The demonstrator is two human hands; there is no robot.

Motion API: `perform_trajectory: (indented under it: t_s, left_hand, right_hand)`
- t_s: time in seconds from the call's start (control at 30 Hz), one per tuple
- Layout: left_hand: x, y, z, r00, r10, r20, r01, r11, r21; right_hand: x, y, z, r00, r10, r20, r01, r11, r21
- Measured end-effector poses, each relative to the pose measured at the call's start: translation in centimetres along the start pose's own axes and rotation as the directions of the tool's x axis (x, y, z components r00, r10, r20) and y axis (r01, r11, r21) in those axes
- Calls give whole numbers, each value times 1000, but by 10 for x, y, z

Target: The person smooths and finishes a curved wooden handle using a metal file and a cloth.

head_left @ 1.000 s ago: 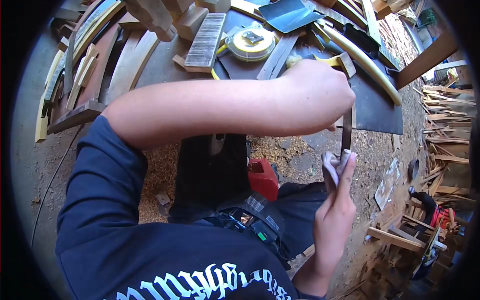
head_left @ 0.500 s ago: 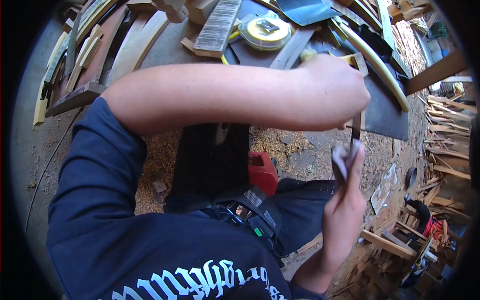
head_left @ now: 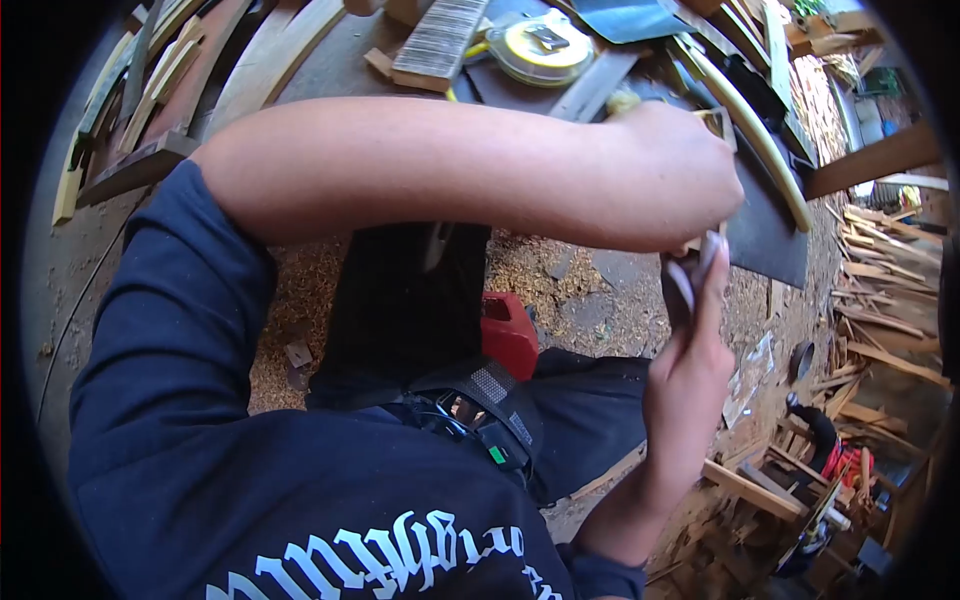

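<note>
My left hand point(head_left: 685, 175) is a closed fist at the end of a forearm that crosses the view above the table edge. Its fingers face away, so what they grip is hidden. A pale wooden piece point(head_left: 716, 122) shows just beyond the knuckles. Below the fist, my right hand point(head_left: 692, 350) points upward, thumb and fingers pressed around a folded greyish sheet point(head_left: 682, 285). The top of that sheet sits close under my left hand; whether they touch cannot be told.
A dark worktable point(head_left: 775, 235) carries a round yellow-rimmed case point(head_left: 540, 50), a ridged wood block point(head_left: 437, 45) and a curved pale rod point(head_left: 755, 130). A red container point(head_left: 508, 335) stands among wood shavings. Scrap wood point(head_left: 890, 290) is piled on the right.
My right hand has moved up toward my left fist. The thin dark strip visible between the hands earlier is now covered. The view has shifted slightly.
</note>
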State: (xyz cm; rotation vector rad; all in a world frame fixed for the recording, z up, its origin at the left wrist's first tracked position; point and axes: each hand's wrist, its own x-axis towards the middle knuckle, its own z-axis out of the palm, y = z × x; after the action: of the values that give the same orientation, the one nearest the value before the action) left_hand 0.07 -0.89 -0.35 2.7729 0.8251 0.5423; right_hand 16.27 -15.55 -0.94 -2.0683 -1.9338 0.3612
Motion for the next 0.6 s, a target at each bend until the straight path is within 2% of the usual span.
perform_trajectory:
  t_s: [0.03,0.13,0.17,0.27,0.3,0.33,0.37,0.4,0.43,0.47,0.53,0.6]
  left_hand:
    - [-1,2,-5,1000,-12,23,12,1000,2]
    - [-3,1,-2,1000,-25,8,25,1000,-7]
    - [-3,-1,2,1000,-23,4,23,1000,-15]
    - [-1,-1,-2,997,-39,61,41,998,-44]
    - [0,-3,2,999,-17,45,20,998,-62]
    - [0,0,-2,995,-70,70,71,997,-8]
    - [-4,-1,1,1000,-2,-27,2,1000,12]
    - [0,8,-6,995,-73,65,71,997,24]
    - [1,8,1,993,-116,34,114,992,53]
    - [7,13,-4,963,-220,156,209,974,84]
    - [2,10,2,992,-125,30,122,989,88]
    - [0,12,0,991,-131,32,127,987,103]
  right_hand:
    - [6,-6,-4,992,102,75,-97,993,-75]
    - [-21,5,2,1000,4,-1,-4,999,-37]
    - [-32,8,6,992,-97,-85,102,993,65]
    - [-54,6,0,998,66,-1,-66,997,41]
    - [-47,9,-1,999,-23,-27,24,997,73]
    - [-34,7,-5,996,67,61,-70,997,45]
    - [-17,8,-6,998,26,58,-23,999,-40]
    - [-2,6,-7,997,19,81,-13,997,-74]
    - [4,12,-1,1000,-27,16,28,997,-71]
    - [3,11,-4,999,-35,37,41,983,-179]
    - [-19,13,-4,1000,-19,23,23,979,-203]
    - [-53,14,-10,1000,9,18,-7,995,-100]
